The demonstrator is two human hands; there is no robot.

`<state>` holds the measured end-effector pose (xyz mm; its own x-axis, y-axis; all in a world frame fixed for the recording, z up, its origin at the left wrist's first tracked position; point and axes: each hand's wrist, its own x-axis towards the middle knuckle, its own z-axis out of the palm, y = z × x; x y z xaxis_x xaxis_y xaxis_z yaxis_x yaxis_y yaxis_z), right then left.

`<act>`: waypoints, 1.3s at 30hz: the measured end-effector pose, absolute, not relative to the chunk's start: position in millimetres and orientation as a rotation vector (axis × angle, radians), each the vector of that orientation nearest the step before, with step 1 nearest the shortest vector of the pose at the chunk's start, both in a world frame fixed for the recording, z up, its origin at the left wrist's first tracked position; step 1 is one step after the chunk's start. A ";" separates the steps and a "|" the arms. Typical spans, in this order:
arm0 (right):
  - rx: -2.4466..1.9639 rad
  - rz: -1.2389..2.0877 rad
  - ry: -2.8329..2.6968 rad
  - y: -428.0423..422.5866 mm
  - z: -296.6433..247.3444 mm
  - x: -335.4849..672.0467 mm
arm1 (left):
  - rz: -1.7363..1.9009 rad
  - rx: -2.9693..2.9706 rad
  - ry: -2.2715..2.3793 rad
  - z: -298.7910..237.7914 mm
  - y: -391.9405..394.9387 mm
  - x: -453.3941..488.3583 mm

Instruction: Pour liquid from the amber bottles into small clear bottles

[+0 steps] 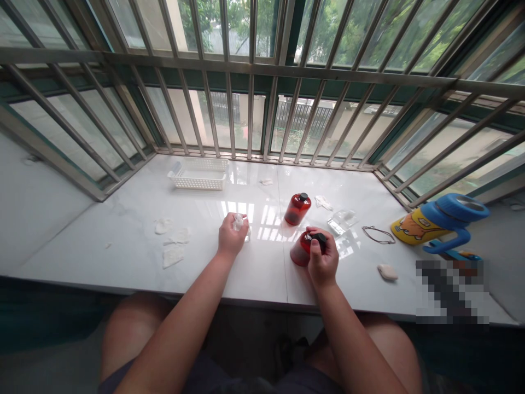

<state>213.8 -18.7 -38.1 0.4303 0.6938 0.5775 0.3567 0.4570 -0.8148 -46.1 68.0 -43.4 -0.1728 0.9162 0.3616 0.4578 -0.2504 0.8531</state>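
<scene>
My left hand is closed around a small whitish thing in front of me. Its upper part shows above the fingers, but most of it is hidden, so its kind is unclear. My right hand grips a dark red, see-through bottle with a black cap, fingers around the bottle's right side and thumb by the cap. The bottle leans slightly and its base is at or close to the table. Just behind it stands a second red bottle, also black-capped.
White marble-patterned table. Torn white scraps lie left; a white perforated basket stands at the back. Clear plastic packaging, a cord loop, a pale rounded case and a blue-yellow tumbler are right. Window bars rise behind.
</scene>
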 end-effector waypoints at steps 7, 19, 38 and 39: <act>-1.131 0.273 -1.169 -18.3 -38.4 213.9 | 1.407 1.652 1.570 -41.3 66.9 -45.5; -1.116 0.277 -1.161 -17.6 -40.1 213.7 | 1.401 1.643 1.573 -43.4 67.5 -45.8; -1.129 0.258 -1.160 -17.9 -37.5 211.5 | 1.424 1.642 1.549 -43.2 67.4 -45.4; -1.125 0.260 -1.158 -17.8 -37.7 211.5 | 1.425 1.642 1.547 -43.2 67.3 -45.4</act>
